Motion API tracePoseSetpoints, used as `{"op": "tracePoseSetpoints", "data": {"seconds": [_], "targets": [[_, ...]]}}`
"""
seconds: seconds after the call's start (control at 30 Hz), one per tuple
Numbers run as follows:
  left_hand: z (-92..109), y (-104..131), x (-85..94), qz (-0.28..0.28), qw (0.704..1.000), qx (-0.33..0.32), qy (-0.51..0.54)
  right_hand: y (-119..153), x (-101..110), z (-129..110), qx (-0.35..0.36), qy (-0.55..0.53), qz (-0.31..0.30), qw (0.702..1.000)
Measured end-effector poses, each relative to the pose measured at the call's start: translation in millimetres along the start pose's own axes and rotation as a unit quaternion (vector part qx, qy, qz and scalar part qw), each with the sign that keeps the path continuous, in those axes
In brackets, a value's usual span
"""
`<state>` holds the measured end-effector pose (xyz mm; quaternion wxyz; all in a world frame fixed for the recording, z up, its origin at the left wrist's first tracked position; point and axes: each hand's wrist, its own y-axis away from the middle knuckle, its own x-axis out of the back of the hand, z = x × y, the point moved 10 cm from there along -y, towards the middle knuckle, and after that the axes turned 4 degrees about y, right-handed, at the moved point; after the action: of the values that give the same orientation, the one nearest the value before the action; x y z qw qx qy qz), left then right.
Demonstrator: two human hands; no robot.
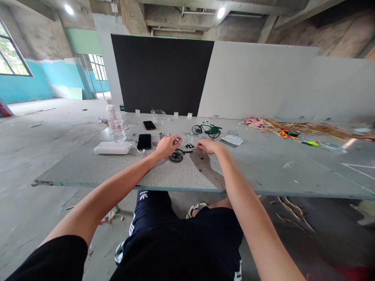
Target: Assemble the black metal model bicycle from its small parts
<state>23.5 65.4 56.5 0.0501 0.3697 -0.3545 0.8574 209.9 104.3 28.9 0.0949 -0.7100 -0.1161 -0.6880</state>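
Note:
My left hand (167,145) is above the table, its fingers curled together; whatever may be in them is too small to make out. Just below it lies a black toy bicycle wheel (176,156) with a dark bar-shaped part reaching to the right. Partly hidden behind that hand is a white-and-black model part (164,135). My right hand (207,146) points down at the tabletop, fingertips pinched, and a tiny item at them cannot be told. Between both hands are several small black parts (190,146). Behind them stands an assembled green model bicycle (206,129).
On the left are a white power strip (112,148), a water bottle (115,124) and two phones, the nearer phone (144,141) beside the cord. A paper slip (233,139) lies right of the model bicycle. Dried stalks (310,128) spread along the right rear. A black panel (162,74) stands behind.

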Motion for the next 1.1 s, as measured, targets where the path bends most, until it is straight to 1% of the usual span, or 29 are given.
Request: {"op": "tracePoseSetpoints", "data": {"seconds": [0.1, 0.27, 0.33, 0.4, 0.53, 0.67, 0.7, 0.77, 0.83, 0.9, 1.1], "targets": [[5.6, -0.6, -3.6, -0.008, 0.999, -0.031, 0.004, 0.9, 1.9, -12.9, 0.018, -0.015, -0.015, 1.0], [4.8, -1.5, -8.2, -0.015, 0.999, -0.041, -0.004, -0.2, 11.1, -52.1, 0.099, -0.095, 0.036, 0.99], [4.5, -2.2, -8.3, -0.015, 0.999, -0.042, -0.004, 0.9, 14.5, -61.8, 0.117, -0.116, 0.059, 0.985], [4.1, -3.3, -7.8, -0.014, 0.999, -0.04, 0.007, 2.9, 19.7, -66.3, 0.123, -0.128, 0.088, 0.98], [1.8, -5.5, -6.2, 0.0, 0.998, -0.032, 0.045, 6.4, 32.8, -67.2, 0.132, -0.162, 0.146, 0.967], [-8.1, -6.2, 0.8, 0.048, 0.995, 0.007, 0.087, 9.4, 51.0, -52.1, 0.113, -0.218, 0.236, 0.94], [-10.2, -6.0, 2.8, 0.059, 0.994, 0.015, 0.094, 9.6, 53.4, -47.8, 0.11, -0.24, 0.249, 0.932], [-13.9, -5.2, 6.9, 0.077, 0.992, 0.031, 0.099, 7.6, 52.4, -42.5, 0.112, -0.288, 0.244, 0.919], [-16.1, -4.4, 10.5, 0.086, 0.991, 0.042, 0.094, 4.4, 47.4, -40.7, 0.116, -0.335, 0.217, 0.909], [-15.6, -3.6, 13.3, 0.089, 0.992, 0.043, 0.082, 3.7, 44.9, -41.9, 0.122, -0.366, 0.204, 0.9], [-14.3, -1.0, 14.9, 0.084, 0.994, 0.054, 0.046, 11.2, 53.7, -44.4, 0.122, -0.384, 0.261, 0.877]]}}
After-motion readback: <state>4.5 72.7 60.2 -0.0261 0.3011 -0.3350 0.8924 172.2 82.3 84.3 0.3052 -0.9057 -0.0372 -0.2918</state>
